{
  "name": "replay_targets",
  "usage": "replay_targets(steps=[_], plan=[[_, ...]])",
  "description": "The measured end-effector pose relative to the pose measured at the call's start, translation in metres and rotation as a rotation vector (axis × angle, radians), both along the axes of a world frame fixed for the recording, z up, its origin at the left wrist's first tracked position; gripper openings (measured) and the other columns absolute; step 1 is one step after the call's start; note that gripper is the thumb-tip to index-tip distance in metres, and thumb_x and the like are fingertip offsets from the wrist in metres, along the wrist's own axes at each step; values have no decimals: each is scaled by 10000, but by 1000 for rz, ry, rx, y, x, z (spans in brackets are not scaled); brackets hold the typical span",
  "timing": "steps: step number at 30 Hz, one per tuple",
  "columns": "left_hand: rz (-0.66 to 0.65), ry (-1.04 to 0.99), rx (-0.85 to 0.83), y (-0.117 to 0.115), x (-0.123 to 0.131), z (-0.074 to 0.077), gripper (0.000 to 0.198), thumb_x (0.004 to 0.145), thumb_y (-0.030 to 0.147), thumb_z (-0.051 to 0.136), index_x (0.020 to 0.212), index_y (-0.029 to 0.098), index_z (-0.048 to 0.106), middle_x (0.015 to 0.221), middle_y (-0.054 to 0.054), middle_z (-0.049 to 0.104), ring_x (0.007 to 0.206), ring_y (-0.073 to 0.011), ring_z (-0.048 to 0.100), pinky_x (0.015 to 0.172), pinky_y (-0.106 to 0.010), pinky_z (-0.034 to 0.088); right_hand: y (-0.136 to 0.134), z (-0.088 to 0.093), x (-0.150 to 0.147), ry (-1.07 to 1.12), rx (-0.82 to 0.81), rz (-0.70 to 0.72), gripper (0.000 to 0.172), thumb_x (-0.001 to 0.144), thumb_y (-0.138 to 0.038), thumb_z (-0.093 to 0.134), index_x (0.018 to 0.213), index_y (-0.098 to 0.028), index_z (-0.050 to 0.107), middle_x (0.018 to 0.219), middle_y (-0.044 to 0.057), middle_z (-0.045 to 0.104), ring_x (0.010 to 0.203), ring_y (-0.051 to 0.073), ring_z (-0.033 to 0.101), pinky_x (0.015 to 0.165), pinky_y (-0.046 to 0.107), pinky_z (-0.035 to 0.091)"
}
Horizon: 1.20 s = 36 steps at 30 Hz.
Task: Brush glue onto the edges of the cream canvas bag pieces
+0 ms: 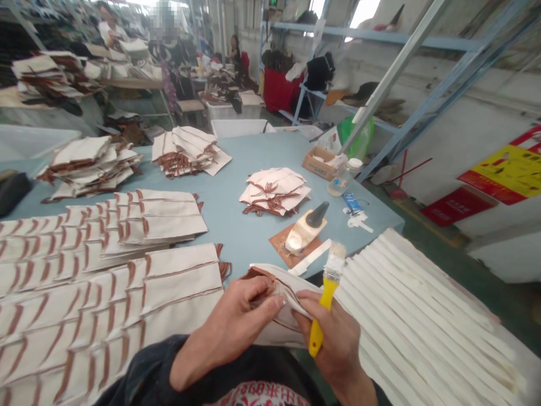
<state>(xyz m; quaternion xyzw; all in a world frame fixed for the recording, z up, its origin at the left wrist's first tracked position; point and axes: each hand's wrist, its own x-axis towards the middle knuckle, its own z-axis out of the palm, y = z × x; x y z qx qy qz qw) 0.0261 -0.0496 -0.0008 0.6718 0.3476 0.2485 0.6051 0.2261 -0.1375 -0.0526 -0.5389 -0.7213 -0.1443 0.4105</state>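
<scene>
At bottom centre, the left hand [230, 332] pinches a cream canvas piece [291, 285] from above. The right hand [336, 347], touching the piece's right edge, clasps a yellow-handled brush [324, 304], bristles up. Beyond, mid-frame, a glue bottle [305, 230] lies on the blue table [245, 208].

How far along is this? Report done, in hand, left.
Seemingly done: rows of brown-trimmed pieces fanned across the table. In hand: left hand and right hand hold one piece, the right also gripping a yellow brush. Probably left: three loose piles farther back.
</scene>
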Motion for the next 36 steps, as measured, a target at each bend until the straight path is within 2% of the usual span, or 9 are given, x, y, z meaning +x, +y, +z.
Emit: replay_targets(steps=[4, 9, 13, 16, 19, 22, 25, 31, 36], plan=[[24, -10, -172, -5, -6, -15, 417, 970, 556, 690, 771, 205, 583, 748, 17, 516, 702, -158, 433, 617, -267, 388, 1, -14, -8, 25, -16, -8, 65, 1090, -244, 662, 1134, -223, 705, 1023, 108, 860, 895, 237, 846, 803, 332, 690], [37, -42, -232, 5, -13, -29, 479, 972, 634, 713, 818, 184, 661, 835, -17, 603, 761, -174, 516, 674, -267, 460, 4, -25, -9, 95, -89, 51, 80, 1097, -292, 662, 1109, -220, 697, 1069, 122, 857, 930, 250, 847, 809, 348, 695], [-98, -96, -267, 1, -14, -28, 473, 1040, 616, 636, 837, 195, 704, 846, -41, 700, 794, -202, 629, 805, -310, 567, 0, -30, -1, 311, -179, 94, 134, 1119, -347, 609, 1134, -233, 678, 1085, 102, 852, 946, 223, 837, 826, 338, 693], [-129, 106, -28, -8, -16, -37, 442, 1103, 500, 507, 812, 215, 677, 856, -68, 758, 825, -237, 708, 879, -354, 603, -6, -39, 12, 466, -227, -26, 212, 1137, -377, 541, 1170, -237, 696, 959, 48, 828, 755, 174, 780, 699, 290, 646], [8, 502, 340, -11, -22, -65, 362, 1096, 359, 440, 856, 227, 676, 765, -79, 776, 703, -258, 741, 695, -335, 575, -8, -51, 26, 625, -283, -122, 410, 1163, -502, 428, 1285, -216, 694, 791, -1, 734, 596, 150, 662, 558, 264, 548], [69, 674, 535, -5, -27, -93, 325, 1089, 291, 424, 934, 234, 704, 792, -92, 825, 714, -288, 805, 647, -342, 579, 0, -63, 39, 779, -325, -166, 565, 1141, -622, 401, 1337, -185, 701, 735, -13, 662, 567, 149, 595, 505, 262, 473], [54, 646, 578, 1, -25, -103, 302, 1102, 299, 448, 920, 252, 685, 827, -74, 845, 733, -287, 833, 634, -341, 595, 16, -73, 48, 978, -375, -237, 560, 1099, -664, 483, 1243, -175, 715, 731, -10, 664, 557, 141, 553, 502, 260, 439], [68, 517, 629, 2, -14, -100, 296, 1100, 269, 471, 848, 271, 627, 765, -39, 793, 695, -255, 824, 597, -313, 588, 56, -98, 69, 1133, -375, -364, 510, 1076, -667, 519, 936, -193, 643, 683, -14, 639, 486, 108, 419, 461, 258, 355], [109, 480, 618, 3, -20, -106, 280, 1082, 244, 541, 816, 279, 620, 706, 5, 772, 612, -229, 800, 544, -287, 552, 87, -124, 87, 1088, -393, -403, 512, 989, -679, 642, 892, -178, 694, 699, 11, 666, 637, 162, 577, 625, 300, 493]])
